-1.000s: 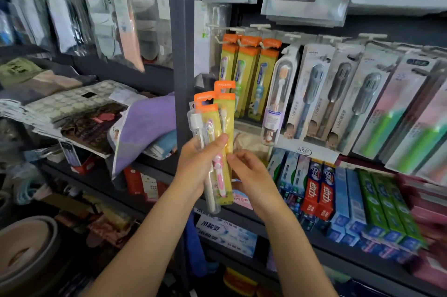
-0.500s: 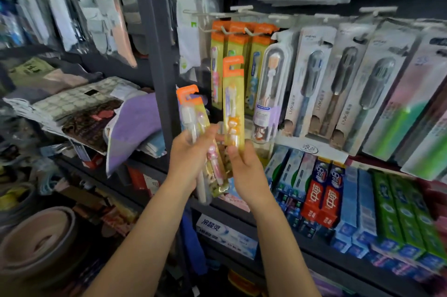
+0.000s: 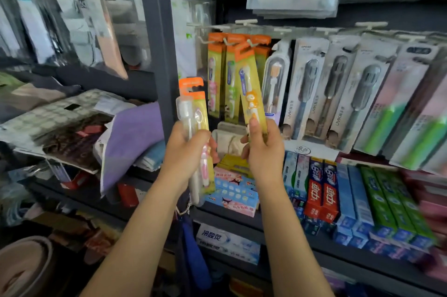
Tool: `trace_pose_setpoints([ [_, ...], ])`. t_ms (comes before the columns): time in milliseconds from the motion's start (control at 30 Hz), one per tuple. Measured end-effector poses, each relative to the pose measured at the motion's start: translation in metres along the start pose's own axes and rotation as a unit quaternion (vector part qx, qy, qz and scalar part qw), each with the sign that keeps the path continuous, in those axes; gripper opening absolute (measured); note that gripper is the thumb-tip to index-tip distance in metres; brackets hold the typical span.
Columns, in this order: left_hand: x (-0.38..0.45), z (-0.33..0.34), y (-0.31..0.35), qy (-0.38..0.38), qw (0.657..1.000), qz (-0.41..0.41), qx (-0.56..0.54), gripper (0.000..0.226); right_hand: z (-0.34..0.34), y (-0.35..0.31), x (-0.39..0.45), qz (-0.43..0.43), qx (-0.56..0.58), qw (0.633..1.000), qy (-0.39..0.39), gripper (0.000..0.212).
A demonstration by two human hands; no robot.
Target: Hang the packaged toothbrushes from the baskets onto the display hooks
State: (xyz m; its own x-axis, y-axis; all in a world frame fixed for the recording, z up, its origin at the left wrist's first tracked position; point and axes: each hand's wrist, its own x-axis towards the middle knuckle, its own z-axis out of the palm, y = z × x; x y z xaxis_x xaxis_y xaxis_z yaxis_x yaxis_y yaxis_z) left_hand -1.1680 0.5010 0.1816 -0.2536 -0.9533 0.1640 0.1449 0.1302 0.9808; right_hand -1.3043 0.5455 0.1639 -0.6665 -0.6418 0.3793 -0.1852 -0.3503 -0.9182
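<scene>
1. Setting: a crowded shop aisle. Dark metal shelving (image 3: 157, 54) runs up the middle; a row of white display hooks (image 3: 244, 22) carries hanging toothbrush packs, and boxed toothpaste (image 3: 321, 190) fills the shelf below. No basket can be made out in this view.
2. Right hand (image 3: 263, 151): fingers and thumb clamped on the lower end of one yellow pack with an orange header (image 3: 250, 86). The pack is tilted, its top up among the three like packs already hanging (image 3: 217, 74). Whether its hole is on a hook tip I cannot tell; the header overlaps the others.
3. Left hand (image 3: 186, 149): wrapped round a small bundle of spare packs (image 3: 193, 113), at least two, upright, held well left of the hooks beside the shelving post.
4. Risk A: the grip is far from the header, so the top end may wobble and miss the hook tip. Cause: long lever, low hold.
5. Risk B: the tilted pack may push the hanging packs back or knock one off its hook. Cause: crowded hooks set close together.
6. Risk C: a spare pack may slide out of the left bundle. Cause: slick plastic faces stacked together, attention on the other hand.
7. Risk D: a dropped pack would likely land among the boxes below or slip behind them.
</scene>
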Motion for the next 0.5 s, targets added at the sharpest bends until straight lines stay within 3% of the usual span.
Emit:
trace_pose_setpoints([
  [167, 0.003, -0.013, 0.005, -0.027, 0.999, -0.009, -0.019, 0.025, 0.019, -0.004, 0.006, 0.025, 0.035, 0.998, 0.052, 0.022],
  [500, 0.008, -0.025, 0.005, -0.031, 0.997, -0.010, -0.066, 0.015, 0.042, 0.003, 0.004, 0.201, 0.133, 0.968, 0.070, 0.034],
])
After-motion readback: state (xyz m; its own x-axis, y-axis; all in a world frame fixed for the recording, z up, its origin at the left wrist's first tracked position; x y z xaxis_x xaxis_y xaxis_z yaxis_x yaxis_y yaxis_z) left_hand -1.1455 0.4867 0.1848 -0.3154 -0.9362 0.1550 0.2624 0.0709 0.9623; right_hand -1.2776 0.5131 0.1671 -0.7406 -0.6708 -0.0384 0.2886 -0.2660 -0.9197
